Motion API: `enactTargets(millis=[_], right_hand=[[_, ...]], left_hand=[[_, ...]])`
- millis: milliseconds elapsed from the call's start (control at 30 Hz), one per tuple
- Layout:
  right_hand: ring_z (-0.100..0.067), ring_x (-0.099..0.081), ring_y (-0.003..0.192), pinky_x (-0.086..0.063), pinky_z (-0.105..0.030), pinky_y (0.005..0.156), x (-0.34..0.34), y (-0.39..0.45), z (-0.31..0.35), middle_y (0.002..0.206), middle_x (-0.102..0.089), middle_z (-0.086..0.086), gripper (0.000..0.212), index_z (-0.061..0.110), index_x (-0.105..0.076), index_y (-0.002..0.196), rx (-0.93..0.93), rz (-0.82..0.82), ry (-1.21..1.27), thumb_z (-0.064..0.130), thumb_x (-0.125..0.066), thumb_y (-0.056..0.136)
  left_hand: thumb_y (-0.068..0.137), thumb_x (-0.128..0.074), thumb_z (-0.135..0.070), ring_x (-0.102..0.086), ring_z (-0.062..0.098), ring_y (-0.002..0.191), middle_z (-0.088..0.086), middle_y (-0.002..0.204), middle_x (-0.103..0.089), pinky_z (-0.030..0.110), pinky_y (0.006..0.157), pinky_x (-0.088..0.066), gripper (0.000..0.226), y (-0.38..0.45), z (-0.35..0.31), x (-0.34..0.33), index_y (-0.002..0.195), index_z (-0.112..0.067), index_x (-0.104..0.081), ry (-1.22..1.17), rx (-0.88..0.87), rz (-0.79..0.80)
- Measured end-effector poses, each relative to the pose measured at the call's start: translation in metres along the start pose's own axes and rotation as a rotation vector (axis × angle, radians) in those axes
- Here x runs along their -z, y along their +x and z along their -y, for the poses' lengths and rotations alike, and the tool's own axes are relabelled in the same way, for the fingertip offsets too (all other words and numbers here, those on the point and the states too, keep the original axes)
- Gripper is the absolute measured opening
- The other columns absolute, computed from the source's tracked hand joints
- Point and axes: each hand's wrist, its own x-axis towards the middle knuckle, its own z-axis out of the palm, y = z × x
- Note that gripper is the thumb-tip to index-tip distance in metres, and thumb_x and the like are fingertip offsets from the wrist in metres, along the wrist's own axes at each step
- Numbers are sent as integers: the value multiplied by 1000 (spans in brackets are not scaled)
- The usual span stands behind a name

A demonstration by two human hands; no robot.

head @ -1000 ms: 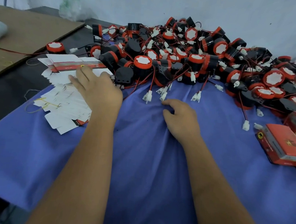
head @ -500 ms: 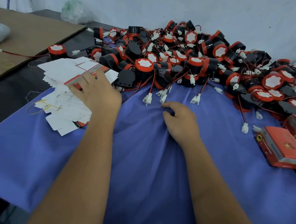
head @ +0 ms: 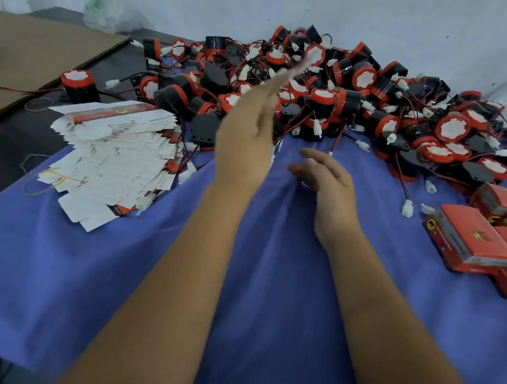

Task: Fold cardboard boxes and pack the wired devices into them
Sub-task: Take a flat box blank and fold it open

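A slanted stack of flat white-and-red box blanks (head: 119,154) lies on the left of the blue cloth (head: 263,332). My left hand (head: 244,141) is raised over the cloth's middle and pinches one flat blank (head: 298,66), which shows edge-on and blurred, pointing up toward the pile. A large heap of black-and-red wired devices (head: 347,105) with white plugs fills the back of the table. My right hand (head: 327,186) hovers just above the cloth, fingers loose and holding nothing.
Several folded red boxes (head: 473,241) sit at the right edge. One lone device (head: 77,82) stands left of the heap. A brown cardboard sheet (head: 27,49) covers the far left, with a plastic bag (head: 106,7) behind it. Yellow rubber bands (head: 46,178) lie beside the stack.
My left hand has lifted off the stack with one blank and swung right and up toward the middle. My right hand has risen slightly off the cloth and loosened its fingers.
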Motion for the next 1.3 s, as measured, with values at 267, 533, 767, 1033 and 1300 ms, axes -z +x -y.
enactTargets(millis=[267, 533, 767, 1033, 1300], right_hand=[[-22, -70, 99, -56, -47, 92, 17, -1, 3, 121, -60, 10, 28, 45, -44, 132, 36, -220, 485, 38, -43, 104], [-9, -57, 73, -48, -24, 63, 35, 3, -1, 93, -68, 3, 52, 25, -62, 122, -1, -273, 73, -5, -49, 82], [18, -58, 91, -50, -9, 74, 38, -1, -2, 115, -57, 24, 75, 20, -43, 144, 89, -126, -81, -13, -63, 79], [23, -42, 111, -38, 0, 84, 30, -5, -1, 122, -43, 30, 74, 30, -32, 144, 285, -204, -272, 9, -72, 86], [-12, -63, 94, -56, -28, 75, 27, -2, -8, 126, -52, 35, 90, 31, -12, 154, 305, -313, -426, 2, -64, 86]], left_hand=[[91, -61, -1, -62, 10, 113, 3, 118, -71, 29, 100, -49, 29, -43, 1, -40, 116, -8, -72, -181, 310, 388], [82, -60, 3, -30, 15, 145, -1, 155, -33, 35, 112, -38, 59, -42, -4, -35, 133, -27, -58, -186, 438, 411], [79, -67, 14, -51, 8, 124, 7, 156, -31, 8, 79, -47, 84, -40, 6, -32, 150, -19, -36, -327, 474, 447], [91, -68, -9, -34, 10, 140, 6, 159, -25, 25, 113, -37, 77, -42, 2, -39, 154, -14, -24, -300, 398, 495], [106, -34, -35, -16, 11, 150, -3, 162, -26, 29, 120, -21, 46, -45, -2, -37, 151, -25, -35, -285, 437, 442]])
